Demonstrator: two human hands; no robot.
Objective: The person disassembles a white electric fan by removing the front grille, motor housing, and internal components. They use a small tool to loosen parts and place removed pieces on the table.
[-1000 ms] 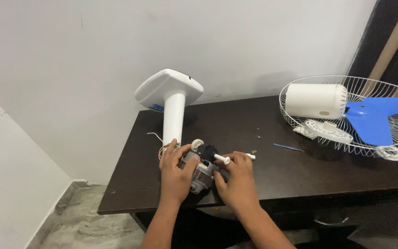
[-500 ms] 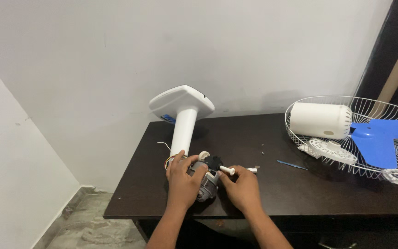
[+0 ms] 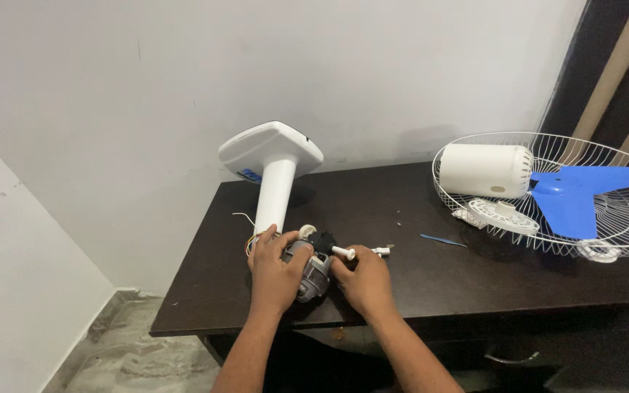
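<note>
Hands [image 3: 274, 271] | same grip on fan motor [image 3: 313, 271] | table [image 3: 438, 280] view shifted

A dark brown wooden counter [image 3: 431, 291] stands against a white wall. Near its front left edge, the left hand [image 3: 274, 266] wraps over a grey metal fan motor [image 3: 313, 273], while the right hand [image 3: 362, 280] rests just beside it, fingers [image 3: 342, 263] at a small white plastic knob [image 3: 343, 252] on the motor's black top. A white plastic fan stand [image 3: 274, 167] lies tilted toward the back left corner. At the right edge sits a white wire fan guard [image 3: 620, 225] holding a white cylindrical housing [image 3: 483, 171] and a blue plastic blade [image 3: 573, 193].
</note>
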